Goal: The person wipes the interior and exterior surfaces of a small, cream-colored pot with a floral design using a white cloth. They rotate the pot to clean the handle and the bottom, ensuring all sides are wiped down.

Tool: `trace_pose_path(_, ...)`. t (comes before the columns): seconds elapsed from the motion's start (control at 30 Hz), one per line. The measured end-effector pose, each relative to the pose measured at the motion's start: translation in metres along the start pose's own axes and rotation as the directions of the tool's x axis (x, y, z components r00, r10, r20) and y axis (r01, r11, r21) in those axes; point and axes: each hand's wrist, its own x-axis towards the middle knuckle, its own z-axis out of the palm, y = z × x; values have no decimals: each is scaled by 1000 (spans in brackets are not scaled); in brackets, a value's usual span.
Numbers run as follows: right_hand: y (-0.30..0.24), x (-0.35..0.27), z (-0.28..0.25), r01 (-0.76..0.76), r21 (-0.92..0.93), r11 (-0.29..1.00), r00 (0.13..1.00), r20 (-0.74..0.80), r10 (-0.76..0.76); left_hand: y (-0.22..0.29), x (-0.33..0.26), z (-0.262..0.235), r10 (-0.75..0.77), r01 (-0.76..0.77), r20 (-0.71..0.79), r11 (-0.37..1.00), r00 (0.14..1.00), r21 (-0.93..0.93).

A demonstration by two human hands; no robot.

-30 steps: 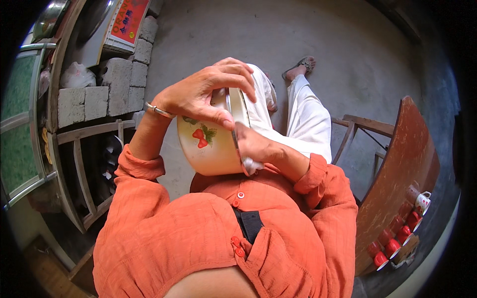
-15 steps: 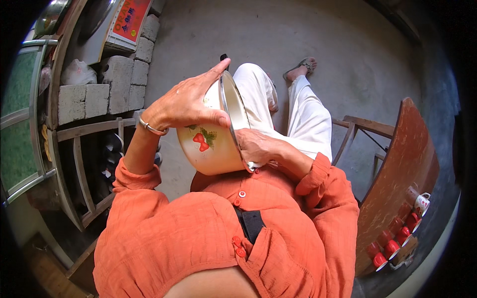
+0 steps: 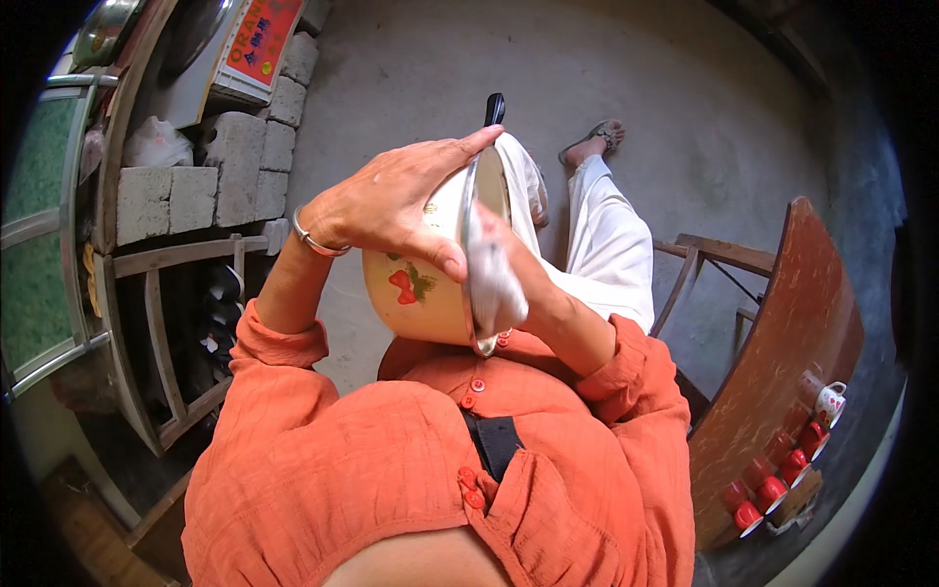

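Observation:
A cream enamel pot [image 3: 416, 315] with a red fruit and green leaf print is tilted on its side in front of my body, its opening turned to the right. My left hand [image 3: 381, 201] wears a bracelet and grips the pot's outer wall, thumb and fingers near the metal rim. A black handle [image 3: 496, 108] juts from the far side of the pot. At the opening, my right hand [image 3: 528, 266], blurred by motion, holds a whitish cloth [image 3: 499, 298] against the near part of the rim. Its fingertips are partly hidden by cloth and blur.
On the right stands a brown wooden table [image 3: 782, 342] carrying several red mugs [image 3: 772, 494] and a white mug [image 3: 831, 403]. To the left are a wooden rack [image 3: 156, 333] with dark shoes, concrete blocks [image 3: 235, 166], a plastic bag [image 3: 156, 144] and a box with a red panel [image 3: 262, 39].
The pot and my left hand have shifted a little right, and more of the black handle shows. My right hand has come out from inside the pot to its rim, bringing the cloth into view.

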Motion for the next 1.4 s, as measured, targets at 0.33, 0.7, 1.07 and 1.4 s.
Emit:
trace_pose_path(0.33, 29, 22, -50, -16, -884, 468, 973, -121, -195, -5, 0, -3, -87, 88, 32, 995, 996, -46)
trace_pose_path(0.7, 13, 10, -8, 82, -267, 960, 965, 261, -9, -5, 7, 0, -8, 7, 36, 1000, 999, 21)
trace_pose_path(1.07, 38, 37, -52, 114, -935, 335, 960, 17, -278, -11, 12, 1, 2, -1, 39, 1000, 999, -19)
trace_pose_path(1.4, 13, 17, -16, 518, -615, 595, 854, 330, -403, -8, 10, -2, -27, 32, 66, 996, 997, -77)
